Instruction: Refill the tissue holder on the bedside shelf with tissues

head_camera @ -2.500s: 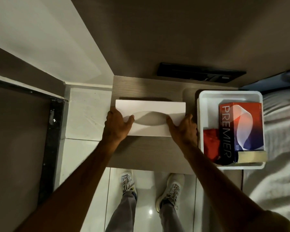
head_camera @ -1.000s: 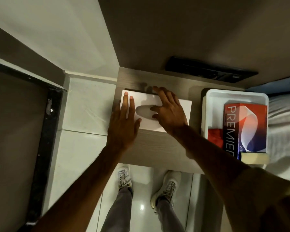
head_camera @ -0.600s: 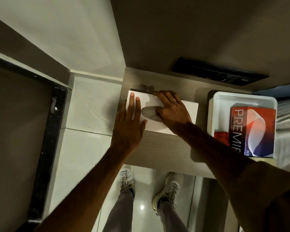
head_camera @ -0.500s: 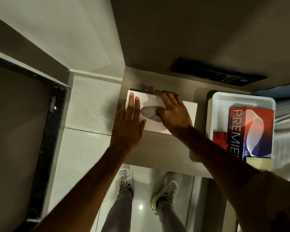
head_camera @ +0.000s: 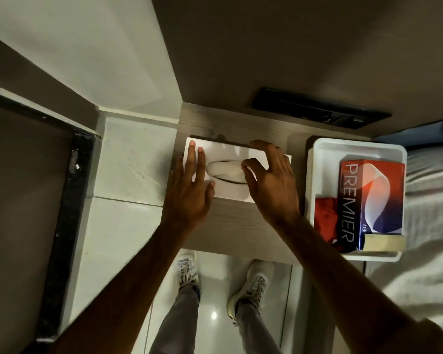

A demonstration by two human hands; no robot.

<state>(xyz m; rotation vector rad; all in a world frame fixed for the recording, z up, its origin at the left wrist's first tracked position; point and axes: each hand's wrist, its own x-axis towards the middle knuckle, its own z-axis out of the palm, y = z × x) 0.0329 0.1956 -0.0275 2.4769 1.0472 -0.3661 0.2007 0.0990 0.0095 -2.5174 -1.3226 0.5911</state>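
A white tissue holder (head_camera: 228, 152) with an oval slot (head_camera: 224, 167) lies on the wooden bedside shelf (head_camera: 241, 226). My left hand (head_camera: 189, 190) rests flat on the holder's left part, fingers stretched out. My right hand (head_camera: 274, 185) hovers over the holder's right half with fingers spread and curled, thumb at the slot's right end. Pale tissue shows inside the slot. A red and blue PREMIER tissue box (head_camera: 371, 200) lies in a white tray (head_camera: 315, 162) to the right.
The tray also holds something red (head_camera: 324, 215) and a beige block (head_camera: 384, 242). A black panel (head_camera: 317, 111) is set in the wall behind the shelf. White bedding (head_camera: 430, 226) lies at the right. Tiled floor and my shoes are below.
My hands went from gripping the holder's near edge to its top. In the last half second my right hand has lifted and spread its fingers, with its thumb by the slot.
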